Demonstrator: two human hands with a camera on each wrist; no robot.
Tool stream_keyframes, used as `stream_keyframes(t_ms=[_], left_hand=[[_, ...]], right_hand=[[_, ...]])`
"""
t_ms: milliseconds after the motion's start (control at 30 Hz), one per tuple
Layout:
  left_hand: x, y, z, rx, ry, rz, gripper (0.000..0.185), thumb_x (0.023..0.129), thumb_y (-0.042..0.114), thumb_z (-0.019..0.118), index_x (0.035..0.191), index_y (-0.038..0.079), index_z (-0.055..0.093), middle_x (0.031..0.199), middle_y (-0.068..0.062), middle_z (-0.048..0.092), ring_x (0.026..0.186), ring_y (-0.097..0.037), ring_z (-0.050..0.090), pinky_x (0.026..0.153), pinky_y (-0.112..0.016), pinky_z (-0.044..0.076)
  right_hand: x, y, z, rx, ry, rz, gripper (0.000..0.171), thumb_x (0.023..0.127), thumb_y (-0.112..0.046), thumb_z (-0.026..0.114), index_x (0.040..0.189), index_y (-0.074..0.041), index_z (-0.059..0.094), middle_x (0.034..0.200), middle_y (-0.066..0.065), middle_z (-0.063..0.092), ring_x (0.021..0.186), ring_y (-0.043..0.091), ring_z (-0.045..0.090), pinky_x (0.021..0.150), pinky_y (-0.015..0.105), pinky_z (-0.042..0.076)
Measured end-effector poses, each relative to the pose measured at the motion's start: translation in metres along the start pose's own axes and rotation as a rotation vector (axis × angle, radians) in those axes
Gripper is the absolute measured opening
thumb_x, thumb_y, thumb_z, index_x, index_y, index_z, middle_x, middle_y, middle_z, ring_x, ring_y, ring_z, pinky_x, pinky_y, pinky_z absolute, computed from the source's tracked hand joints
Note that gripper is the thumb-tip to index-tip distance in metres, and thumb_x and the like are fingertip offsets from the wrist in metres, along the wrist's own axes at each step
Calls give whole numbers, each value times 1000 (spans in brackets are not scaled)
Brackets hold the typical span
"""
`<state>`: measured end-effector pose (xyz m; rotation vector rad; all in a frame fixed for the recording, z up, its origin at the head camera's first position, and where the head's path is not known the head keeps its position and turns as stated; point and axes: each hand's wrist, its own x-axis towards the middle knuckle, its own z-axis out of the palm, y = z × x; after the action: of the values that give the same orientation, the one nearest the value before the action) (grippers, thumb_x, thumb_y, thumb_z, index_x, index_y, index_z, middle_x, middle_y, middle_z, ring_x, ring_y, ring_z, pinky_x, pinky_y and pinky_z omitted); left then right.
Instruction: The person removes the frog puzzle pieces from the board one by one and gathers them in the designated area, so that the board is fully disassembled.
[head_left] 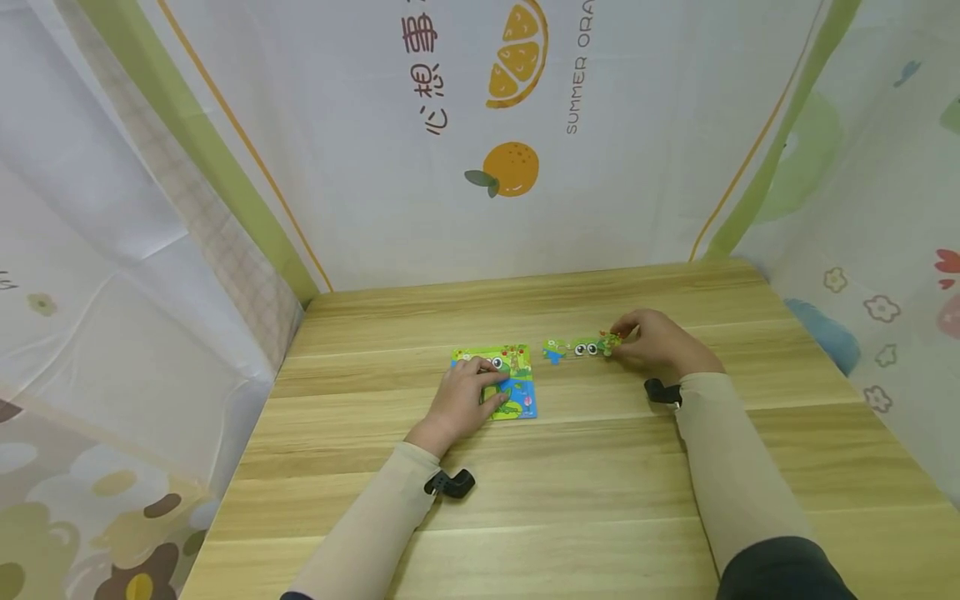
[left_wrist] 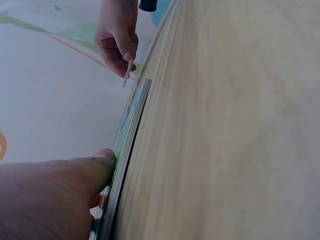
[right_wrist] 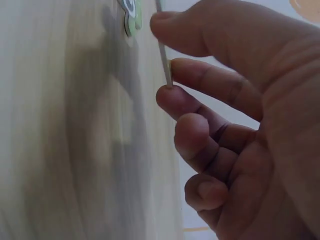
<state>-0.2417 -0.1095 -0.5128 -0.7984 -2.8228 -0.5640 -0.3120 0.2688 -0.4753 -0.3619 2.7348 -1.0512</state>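
Head view: your L hand (head_left: pixel 459 402) presses puzzle board (head_left: pixel 517 404) flat to steady it; R hand (head_left: pixel 654 340) pinches loose piece (head_left: pixel 609 342) by edge, tilted off table (head_left: pixel 600 483).

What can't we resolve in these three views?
- Puzzle board picture: head view, the left hand covers much of it; left wrist view shows it edge-on only.
- Puzzle piece print: right wrist view, edge-on in the right hand; head view, too small.
- Loose pieces: count unclear, too small.

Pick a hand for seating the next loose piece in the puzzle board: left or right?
Right. The right hand already pinches a loose piece beside the others, while the left hand rests on the puzzle board, steadying it.
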Motion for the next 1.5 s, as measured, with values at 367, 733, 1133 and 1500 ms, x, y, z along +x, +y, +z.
stream_keyframes(t_ms=[367, 733, 1133, 1500], left_hand=[[0, 0, -1, -8, 0, 0, 38, 92, 41, 65, 126, 25, 65, 123, 5, 52, 113, -20, 45, 98, -40, 36], [0, -2, 1, -6, 10, 11, 39, 91, 42, 65, 126, 25, 66, 123, 4, 52, 111, -19, 46, 96, -39, 37], [1, -1, 1, -6, 8, 1, 38, 91, 42, 65, 126, 26, 66, 123, 5, 52, 112, -18, 45, 97, -39, 36], [1, -2, 2, 10, -2, -6, 38, 92, 43, 64, 127, 27, 65, 125, 5, 51, 114, -18, 45, 99, -38, 36]], right_hand=[[-9, 11, -3, 121, -58, 133, 39, 87, -19, 71, 123, -13, 58, 104, 13, 61, 81, 28, 60, 61, 37, 55], [-10, 14, -4, 170, -76, 133, 37, 89, -15, 69, 124, -10, 57, 106, 16, 58, 79, 27, 60, 60, 36, 55], [-8, 17, -4, 162, -84, 146, 37, 90, -14, 64, 127, -18, 57, 120, 12, 47, 67, 24, 54, 46, 32, 48], [-9, 16, -4, 97, -83, 110, 37, 93, -17, 59, 130, -19, 58, 120, 9, 43, 71, 28, 50, 45, 32, 48]])
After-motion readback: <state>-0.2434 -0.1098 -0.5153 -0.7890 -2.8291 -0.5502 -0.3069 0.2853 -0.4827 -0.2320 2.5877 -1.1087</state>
